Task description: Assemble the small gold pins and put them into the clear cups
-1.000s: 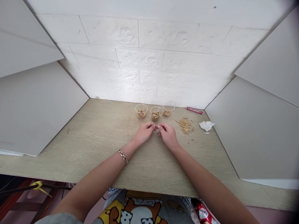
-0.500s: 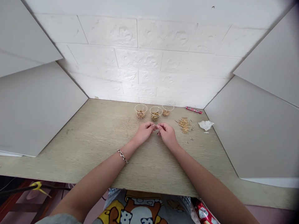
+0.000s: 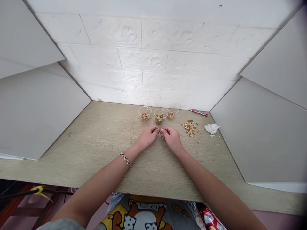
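Observation:
My left hand point(image 3: 148, 134) and my right hand point(image 3: 170, 137) meet fingertip to fingertip above the middle of the table. Both are closed in a pinch around a tiny gold-coloured piece, mostly hidden by the fingers; its exact kind cannot be made out. Just beyond them stand three clear plastic cups: the left cup point(image 3: 145, 115) and the middle cup point(image 3: 160, 117) hold many small gold-coloured metal pieces, and the right cup point(image 3: 172, 112) holds fewer. To the right of my right hand lies a loose pile of thin gold-coloured metal pins point(image 3: 190, 128).
A red tube-shaped packet point(image 3: 199, 112) lies near the back wall. Crumpled white tissue point(image 3: 212, 128) sits by the right grey panel point(image 3: 268, 134). Tiny coppery bits point(image 3: 133, 126) are scattered on the wooden table point(image 3: 96, 134) left of the cups. Another grey panel point(image 3: 43, 108) borders the left.
My hands stay in nearly the same place, fingertips still together, with only slight finger movement. The whole view has shifted a little; cups and pile are unchanged.

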A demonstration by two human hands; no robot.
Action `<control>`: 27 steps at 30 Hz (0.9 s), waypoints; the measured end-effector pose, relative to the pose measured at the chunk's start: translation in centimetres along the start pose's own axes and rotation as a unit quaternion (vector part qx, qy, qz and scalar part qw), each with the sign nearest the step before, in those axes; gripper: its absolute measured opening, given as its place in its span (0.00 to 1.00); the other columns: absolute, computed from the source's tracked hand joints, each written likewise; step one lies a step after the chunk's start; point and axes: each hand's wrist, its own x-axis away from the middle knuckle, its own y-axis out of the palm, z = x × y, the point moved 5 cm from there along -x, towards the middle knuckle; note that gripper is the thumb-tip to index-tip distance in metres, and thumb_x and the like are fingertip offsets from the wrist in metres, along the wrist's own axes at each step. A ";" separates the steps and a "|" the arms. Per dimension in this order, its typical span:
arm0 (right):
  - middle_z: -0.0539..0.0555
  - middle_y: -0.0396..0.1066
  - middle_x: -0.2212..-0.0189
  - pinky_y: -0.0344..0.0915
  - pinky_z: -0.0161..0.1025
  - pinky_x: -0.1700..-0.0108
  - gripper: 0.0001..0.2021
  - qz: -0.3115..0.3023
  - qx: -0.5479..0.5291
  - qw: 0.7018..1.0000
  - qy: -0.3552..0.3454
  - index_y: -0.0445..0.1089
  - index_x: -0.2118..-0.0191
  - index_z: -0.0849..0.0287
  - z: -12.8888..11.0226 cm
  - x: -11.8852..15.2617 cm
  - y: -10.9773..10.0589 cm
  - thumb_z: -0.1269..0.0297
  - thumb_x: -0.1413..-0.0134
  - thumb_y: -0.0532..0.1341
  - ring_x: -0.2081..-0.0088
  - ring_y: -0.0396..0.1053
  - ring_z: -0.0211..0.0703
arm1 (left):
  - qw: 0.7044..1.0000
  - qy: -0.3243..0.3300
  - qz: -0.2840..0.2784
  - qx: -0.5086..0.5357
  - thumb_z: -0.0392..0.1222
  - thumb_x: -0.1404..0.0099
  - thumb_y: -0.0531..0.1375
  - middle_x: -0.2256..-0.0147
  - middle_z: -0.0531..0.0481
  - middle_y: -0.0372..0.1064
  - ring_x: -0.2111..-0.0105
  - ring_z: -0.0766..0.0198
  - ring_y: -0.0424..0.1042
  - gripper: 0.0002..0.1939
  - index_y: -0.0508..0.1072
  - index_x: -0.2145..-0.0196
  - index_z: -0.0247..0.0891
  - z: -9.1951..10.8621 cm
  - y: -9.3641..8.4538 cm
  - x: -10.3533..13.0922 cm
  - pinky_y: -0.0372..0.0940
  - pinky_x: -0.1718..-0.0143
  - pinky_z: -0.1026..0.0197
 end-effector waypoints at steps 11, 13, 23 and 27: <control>0.49 0.67 0.77 0.60 0.33 0.75 0.08 -0.007 0.019 1.000 0.001 0.65 0.72 0.60 -0.1 0.1 -0.1 0.62 0.54 0.52 0.81 0.62 0.34 | 0.992 0.085 0.019 -0.091 0.36 0.41 0.46 0.74 0.51 0.66 0.72 0.67 0.63 0.12 0.68 0.74 0.37 1.0 -0.2 0.3 0.54 0.69 0.66; 0.49 0.67 0.77 0.60 0.33 0.75 0.08 -0.011 0.023 1.000 -0.006 0.65 0.72 0.60 0.0 0.1 -0.1 0.62 0.54 0.52 0.81 0.62 0.34 | 0.992 0.087 0.008 -0.090 0.35 0.41 0.46 0.74 0.51 0.66 0.72 0.67 0.63 0.12 0.67 0.74 0.36 1.0 -0.3 0.3 0.54 0.70 0.66; 0.49 0.68 0.77 0.60 0.33 0.75 0.09 -0.028 0.025 0.999 -0.016 0.66 0.72 0.60 0.1 0.0 -0.2 0.62 0.55 0.52 0.80 0.63 0.35 | 0.994 0.068 -0.016 -0.087 0.36 0.42 0.47 0.75 0.52 0.66 0.73 0.66 0.62 0.11 0.68 0.75 0.37 0.7 -0.4 0.1 0.55 0.69 0.65; 0.49 0.68 0.77 0.60 0.34 0.74 0.09 -0.024 0.032 0.999 -0.018 0.66 0.72 0.60 0.0 0.1 -0.2 0.62 0.55 0.52 0.80 0.63 0.35 | 0.994 0.065 -0.014 -0.083 0.36 0.43 0.48 0.74 0.51 0.66 0.73 0.66 0.62 0.11 0.69 0.74 0.37 0.8 -0.4 0.1 0.55 0.68 0.65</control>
